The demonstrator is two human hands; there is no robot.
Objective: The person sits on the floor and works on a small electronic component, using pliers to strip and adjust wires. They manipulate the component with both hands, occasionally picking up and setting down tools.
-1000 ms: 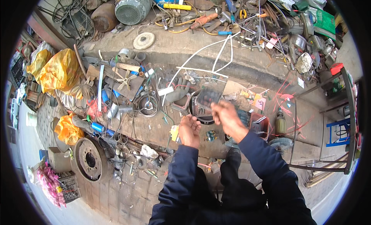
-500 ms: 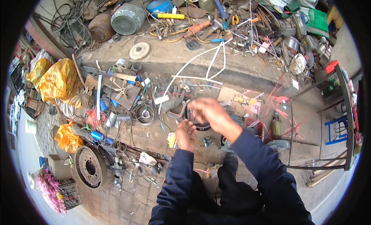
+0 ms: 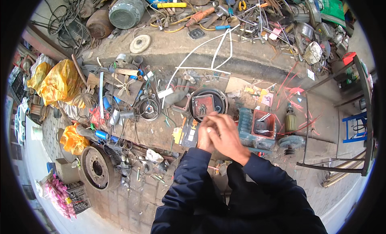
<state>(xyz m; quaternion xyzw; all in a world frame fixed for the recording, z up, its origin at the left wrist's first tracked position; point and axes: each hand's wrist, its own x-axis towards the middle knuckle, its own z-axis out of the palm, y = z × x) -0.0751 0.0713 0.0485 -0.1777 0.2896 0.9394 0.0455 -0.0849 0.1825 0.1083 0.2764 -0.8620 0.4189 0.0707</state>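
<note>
My left hand [image 3: 204, 140] and my right hand [image 3: 227, 137] are pressed together just below a round black dish-like part [image 3: 223, 98]. My right fingers are closed over the left fingertips, so whatever they may hold is hidden. Inside the black part lies a red square tray [image 3: 198, 113] with small dark pieces like screws in it. A grey glove [image 3: 175, 97] rests to its left. To the right of my hands is a teal motor housing [image 3: 244, 123] with an open red box [image 3: 274, 123] on it.
A wound motor core [image 3: 290, 120] stands at right among red strips. A fan wheel [image 3: 125, 87], a ring-shaped part [image 3: 149, 109] and cables lie at left. Motors [image 3: 126, 12] and tools crowd the far ledge. A wheel rim [image 3: 94, 167] is at lower left, a metal frame [image 3: 364, 113] at far right.
My right hand has come down and closed over my left, which has moved a little right. The red tray and the teal housing now show. The whole view has shifted slightly.
</note>
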